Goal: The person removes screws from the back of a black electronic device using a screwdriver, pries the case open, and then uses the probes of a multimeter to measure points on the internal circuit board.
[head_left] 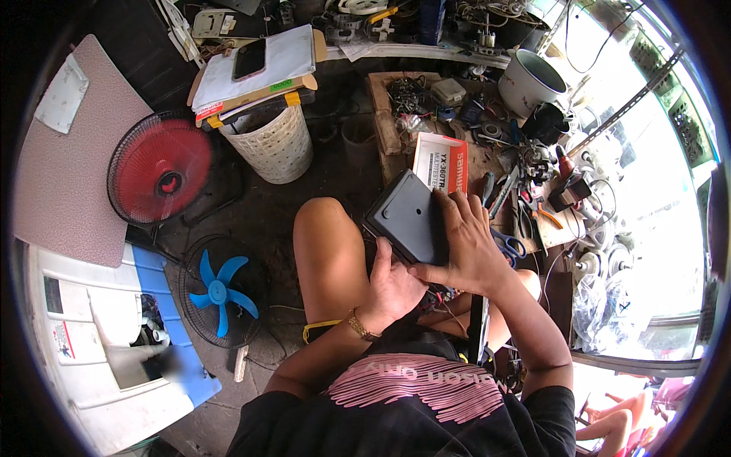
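Over my lap I hold a black multimeter (pixel 413 215) with its plain back up and small screw holes showing; its front is hidden. My left hand (pixel 392 286) supports the lower corner, thumb against the edge and the other fingers partly out of sight under it. My right hand (pixel 470 247) wraps the right side, fingers over the far edge and thumb along the near one. Just beyond lies a red and white multimeter box (pixel 443 161), partly covered by the multimeter. Thin leads (pixel 440 295) show below my hands.
A cluttered wooden bench (pixel 387 129) carries pliers (pixel 547 215), blue-handled scissors (pixel 512 244) and a metal pot (pixel 531 82). To the left are a red fan (pixel 164 164), a blue-bladed fan (pixel 218 292) and a white basket (pixel 272 148) under papers and a phone (pixel 250 59).
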Available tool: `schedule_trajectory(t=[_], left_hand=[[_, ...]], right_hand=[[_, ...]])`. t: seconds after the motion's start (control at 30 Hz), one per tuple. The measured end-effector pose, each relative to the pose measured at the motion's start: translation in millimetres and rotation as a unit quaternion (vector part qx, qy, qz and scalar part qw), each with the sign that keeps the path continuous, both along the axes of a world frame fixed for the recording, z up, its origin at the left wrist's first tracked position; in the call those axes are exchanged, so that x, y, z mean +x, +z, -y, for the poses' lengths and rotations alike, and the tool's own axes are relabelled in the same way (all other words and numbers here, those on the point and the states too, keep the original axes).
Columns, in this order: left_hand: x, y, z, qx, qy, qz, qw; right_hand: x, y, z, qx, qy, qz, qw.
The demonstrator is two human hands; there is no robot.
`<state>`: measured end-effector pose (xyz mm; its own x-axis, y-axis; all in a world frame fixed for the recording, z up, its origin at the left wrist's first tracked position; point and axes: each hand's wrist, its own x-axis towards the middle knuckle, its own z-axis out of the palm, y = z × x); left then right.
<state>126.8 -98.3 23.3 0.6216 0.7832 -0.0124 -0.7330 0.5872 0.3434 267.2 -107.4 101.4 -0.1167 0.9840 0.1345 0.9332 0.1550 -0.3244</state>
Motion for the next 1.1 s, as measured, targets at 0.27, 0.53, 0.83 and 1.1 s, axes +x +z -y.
schedule_trajectory(t=[0.27,0.53,0.83,1.1], left_hand=[[0,2,-1,0.02,-0.011,0.0,1.0],[9,-6,5,0.067,-0.004,-0.034,0.997],[1,-34,12,0.05,-0.033,-0.093,0.994],[-6,-20,0,-0.128,-0.065,-0.008,0.99]], right_hand=[[-1,4,0,-0.009,-0.005,-0.023,1.0],[-1,-10,2,0.041,-0.008,0.01,0.999],[-13,-9,5,0.033,-0.04,0.024,0.998],[1,-14,13,-0.014,-0.02,0.032,0.999]])
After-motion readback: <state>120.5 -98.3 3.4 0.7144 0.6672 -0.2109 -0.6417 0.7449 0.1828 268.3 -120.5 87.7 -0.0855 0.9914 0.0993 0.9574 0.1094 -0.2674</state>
